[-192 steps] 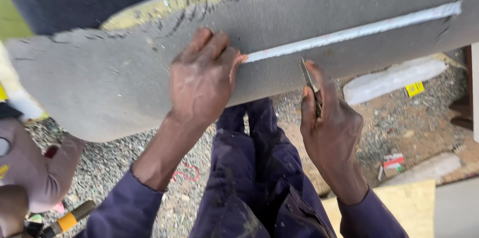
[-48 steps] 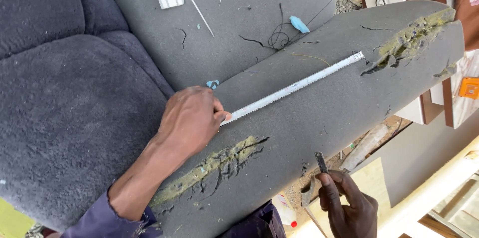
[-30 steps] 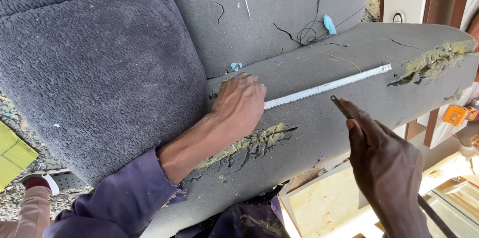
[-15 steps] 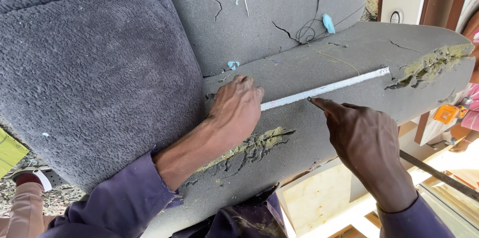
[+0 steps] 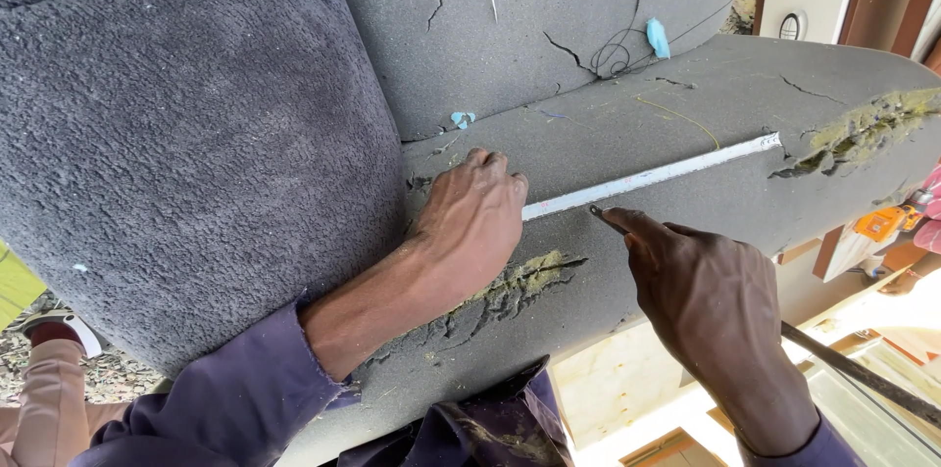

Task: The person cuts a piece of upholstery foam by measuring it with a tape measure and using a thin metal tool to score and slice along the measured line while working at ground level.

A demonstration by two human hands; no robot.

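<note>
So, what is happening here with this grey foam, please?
A person in purple sleeves works on a grey foam slab that lies beside a dark upholstered cushion. The left hand presses one end of a long metal ruler flat on the foam. The right hand holds a thin blade with its tip on the foam, right beside the ruler's lower edge, near the left hand. Torn yellowish patches show in the foam. No cut along the ruler is visible.
</note>
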